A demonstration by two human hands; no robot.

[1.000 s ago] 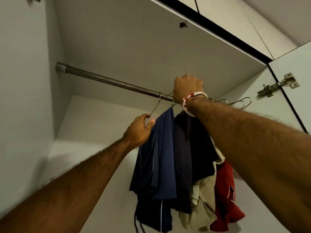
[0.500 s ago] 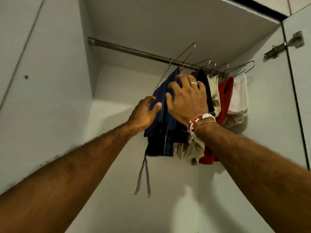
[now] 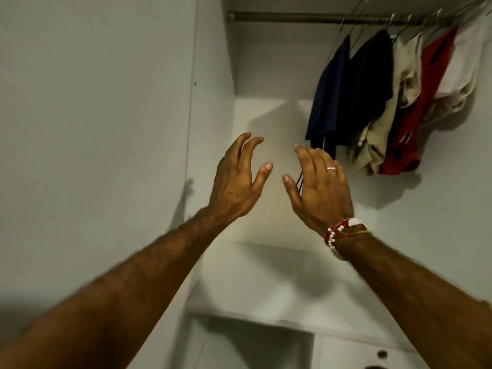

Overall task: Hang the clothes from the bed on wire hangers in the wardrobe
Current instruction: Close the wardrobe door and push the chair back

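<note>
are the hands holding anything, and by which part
Nothing is held: the left hand and the right hand are both empty, fingers loosely spread, below the hanging clothes.

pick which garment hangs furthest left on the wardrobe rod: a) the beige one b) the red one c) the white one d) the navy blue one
d: the navy blue garment is the leftmost on the rod, with the black garment next to it and the red garment further right.
</note>
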